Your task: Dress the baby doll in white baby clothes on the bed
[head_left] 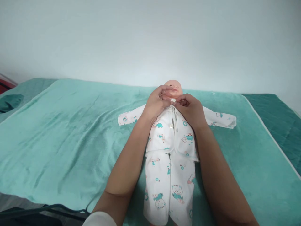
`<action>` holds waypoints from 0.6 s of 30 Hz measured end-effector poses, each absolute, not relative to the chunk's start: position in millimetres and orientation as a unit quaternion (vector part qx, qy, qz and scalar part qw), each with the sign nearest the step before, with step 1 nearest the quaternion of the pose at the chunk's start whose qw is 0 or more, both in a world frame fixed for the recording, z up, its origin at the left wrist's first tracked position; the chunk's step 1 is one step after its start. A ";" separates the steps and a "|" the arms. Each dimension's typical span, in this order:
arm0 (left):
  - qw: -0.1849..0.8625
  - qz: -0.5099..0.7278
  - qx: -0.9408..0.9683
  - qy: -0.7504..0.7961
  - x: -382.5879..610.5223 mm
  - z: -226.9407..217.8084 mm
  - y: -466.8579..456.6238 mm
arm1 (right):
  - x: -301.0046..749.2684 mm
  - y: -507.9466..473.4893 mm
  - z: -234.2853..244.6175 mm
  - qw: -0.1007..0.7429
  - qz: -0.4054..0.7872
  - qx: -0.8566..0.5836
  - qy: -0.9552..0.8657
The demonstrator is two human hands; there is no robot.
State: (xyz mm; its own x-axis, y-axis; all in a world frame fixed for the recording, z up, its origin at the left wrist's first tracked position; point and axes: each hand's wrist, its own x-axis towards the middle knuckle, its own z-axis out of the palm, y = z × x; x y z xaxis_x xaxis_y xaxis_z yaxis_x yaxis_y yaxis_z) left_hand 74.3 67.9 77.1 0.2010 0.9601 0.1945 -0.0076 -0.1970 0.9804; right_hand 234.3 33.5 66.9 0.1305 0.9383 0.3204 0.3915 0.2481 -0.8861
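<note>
A baby doll point(174, 86) lies on its back, its head toward the wall. It wears a white baby jacket point(161, 133) with teal and pink prints and matching trousers point(157, 185). At the jacket's collar, just below the doll's chin, my left hand point(158, 102) pinches the fabric from the left. My right hand point(191, 110) grips the collar's other side, its fingers closed close to the left ones. Lower down, the jacket front hangs apart, with a button point(171, 126) showing on its left edge. Both sleeves stretch out sideways. What lies between my fingertips is mostly hidden.
A light teal blanket point(70, 125) with some wrinkles spreads under the doll. Darker green cloth point(270, 116) shows beyond its right edge. A pale wall point(150, 40) rises behind. Dark cables point(58, 207) run along the lower left, and a red object point(6, 85) sits at the far left.
</note>
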 end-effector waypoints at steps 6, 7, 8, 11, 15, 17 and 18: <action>0.489 0.483 0.597 0.413 71.6 76.2 68.3 | 237.4 33.9 64.1 0.513 0.243 -0.531 -0.629; 0.484 0.478 0.604 0.415 71.1 76.4 67.7 | 238.6 33.9 63.6 0.513 0.240 -0.523 -0.637; 0.475 0.472 0.614 0.417 70.6 76.7 67.1 | 239.7 33.9 63.2 0.513 0.235 -0.514 -0.646; 0.424 0.455 0.655 0.429 69.8 77.3 65.8 | 242.0 33.3 63.1 0.510 0.218 -0.488 -0.674; 0.363 0.450 0.682 0.448 70.6 75.9 66.8 | 241.2 31.7 64.8 0.503 0.209 -0.493 -0.679; 0.366 0.451 0.674 0.457 71.2 75.0 67.7 | 240.0 31.4 65.2 0.501 0.211 -0.496 -0.677; 0.370 0.452 0.668 0.461 71.5 74.7 68.0 | 239.4 31.4 65.1 0.500 0.212 -0.496 -0.678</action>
State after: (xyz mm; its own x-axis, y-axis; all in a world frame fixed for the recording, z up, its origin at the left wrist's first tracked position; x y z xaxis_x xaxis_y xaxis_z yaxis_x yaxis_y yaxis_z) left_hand 71.5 68.0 74.7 0.1667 0.9504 0.2627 0.2808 -0.3012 0.9113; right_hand 239.4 31.4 65.1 -0.0090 0.8841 0.4672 0.4599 0.4186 -0.7831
